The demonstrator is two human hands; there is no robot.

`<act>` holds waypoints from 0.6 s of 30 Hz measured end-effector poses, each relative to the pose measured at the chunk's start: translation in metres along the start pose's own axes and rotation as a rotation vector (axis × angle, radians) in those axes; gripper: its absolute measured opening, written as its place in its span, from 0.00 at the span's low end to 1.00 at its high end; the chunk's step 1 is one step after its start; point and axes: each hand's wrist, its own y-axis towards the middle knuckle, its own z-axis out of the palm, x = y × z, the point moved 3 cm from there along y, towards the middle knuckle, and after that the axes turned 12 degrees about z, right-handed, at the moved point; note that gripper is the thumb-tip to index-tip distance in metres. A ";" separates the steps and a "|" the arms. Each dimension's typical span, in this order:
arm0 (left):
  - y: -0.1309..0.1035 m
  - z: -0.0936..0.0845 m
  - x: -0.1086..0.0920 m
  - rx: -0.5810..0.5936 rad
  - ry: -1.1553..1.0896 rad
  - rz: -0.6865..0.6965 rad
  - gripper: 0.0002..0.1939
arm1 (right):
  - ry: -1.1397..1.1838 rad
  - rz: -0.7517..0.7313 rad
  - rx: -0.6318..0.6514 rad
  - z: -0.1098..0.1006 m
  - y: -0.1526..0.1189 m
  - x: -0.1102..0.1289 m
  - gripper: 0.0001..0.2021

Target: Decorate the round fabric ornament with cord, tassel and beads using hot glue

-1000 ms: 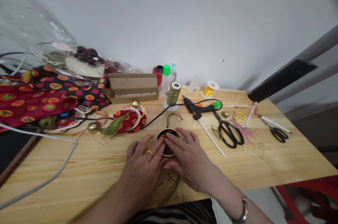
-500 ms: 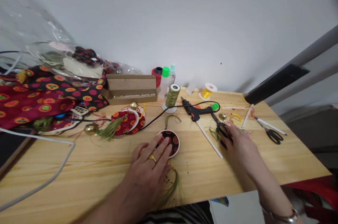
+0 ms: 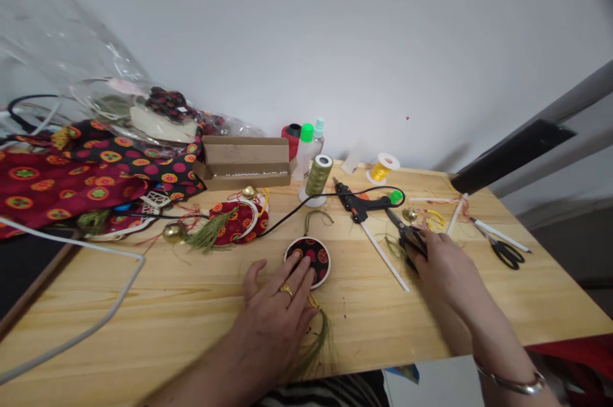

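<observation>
A round hoop with dark patterned fabric lies on the wooden table, a green tassel below it. My left hand rests with spread fingertips on the fabric and holds nothing. Over on the right, my right hand has its fingers closed at the handles of black scissors, whose blades point away toward a green cap. Left of the scissors are a black glue gun and its white glue stick.
An open cardboard box, green thread spool, yellow spool and bottles line the back. Patterned fabric heaps at left beside a white cable. A second pair of scissors lies at right.
My left hand has slid down a little on the hoop, uncovering more of the fabric, and its thumb has spread. My right hand stays at the scissors. The view has shifted slightly.
</observation>
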 end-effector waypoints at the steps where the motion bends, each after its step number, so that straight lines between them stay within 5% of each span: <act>1: 0.000 -0.001 -0.001 -0.001 0.003 0.000 0.15 | 0.002 0.006 -0.002 -0.002 0.000 -0.003 0.14; 11: -0.004 -0.003 -0.002 0.089 0.089 0.022 0.16 | 0.243 0.001 -0.171 -0.032 -0.019 -0.046 0.17; 18: -0.008 0.005 0.001 0.092 0.075 0.019 0.18 | 0.618 -0.454 0.152 -0.045 -0.053 0.038 0.12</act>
